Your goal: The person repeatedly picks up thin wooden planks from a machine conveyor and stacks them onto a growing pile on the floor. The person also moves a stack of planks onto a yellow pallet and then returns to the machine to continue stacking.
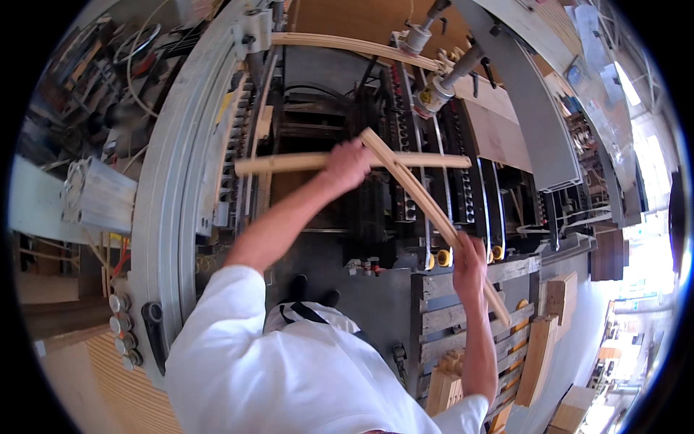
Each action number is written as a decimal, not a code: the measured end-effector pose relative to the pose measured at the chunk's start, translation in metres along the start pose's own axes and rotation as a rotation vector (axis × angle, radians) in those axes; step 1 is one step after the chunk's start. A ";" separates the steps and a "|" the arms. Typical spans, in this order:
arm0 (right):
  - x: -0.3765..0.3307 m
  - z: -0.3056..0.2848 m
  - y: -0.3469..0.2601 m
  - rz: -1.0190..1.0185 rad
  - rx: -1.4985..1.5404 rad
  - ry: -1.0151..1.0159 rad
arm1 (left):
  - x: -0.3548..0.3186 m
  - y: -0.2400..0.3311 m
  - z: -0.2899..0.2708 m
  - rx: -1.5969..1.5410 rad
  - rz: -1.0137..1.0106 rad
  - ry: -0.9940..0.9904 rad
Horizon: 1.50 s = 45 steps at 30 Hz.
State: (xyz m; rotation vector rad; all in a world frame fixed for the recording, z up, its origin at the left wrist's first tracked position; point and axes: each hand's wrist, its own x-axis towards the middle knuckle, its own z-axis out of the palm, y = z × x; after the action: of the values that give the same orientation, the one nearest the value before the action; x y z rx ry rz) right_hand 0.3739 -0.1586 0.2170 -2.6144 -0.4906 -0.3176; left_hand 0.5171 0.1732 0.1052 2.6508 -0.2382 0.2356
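My left hand is closed around a pale wooden strip that lies crosswise over the machine. Held at a slant in my right hand is a second wooden strip, gripped toward its lower end. Its upper end is right beside my left fingers, and it crosses in front of the first strip. Whether my left fingers also touch this slanted strip, I cannot tell. Beneath both strips is the machine bed, with dark bars and rows of round holes.
A long wooden strip spans the machine's far side, near metal clamp cylinders. A grey frame beam runs along the left. At lower right, a wooden pallet carries stacked wood pieces. More wood blocks stand farther right.
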 end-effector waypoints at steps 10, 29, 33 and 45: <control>0.202 0.139 -0.036 -0.326 0.046 -0.110 | -0.180 0.114 -0.027 -0.282 -0.080 -0.360; 0.354 0.258 -0.026 -0.443 -0.153 -0.073 | -0.307 0.130 -0.070 -0.423 -0.740 -0.222; 0.354 0.255 -0.032 -0.450 -0.175 -0.077 | -0.350 0.122 -0.063 -0.441 -0.813 -0.054; 0.357 0.256 -0.049 -0.459 -0.237 -0.103 | -0.438 0.129 -0.081 -0.378 -1.199 -0.010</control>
State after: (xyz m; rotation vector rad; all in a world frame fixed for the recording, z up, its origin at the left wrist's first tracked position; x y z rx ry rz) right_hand 0.7145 0.1061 0.1214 -2.7281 -1.1577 -0.4085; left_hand 0.0552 0.1534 0.1421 1.9884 1.1473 -0.2042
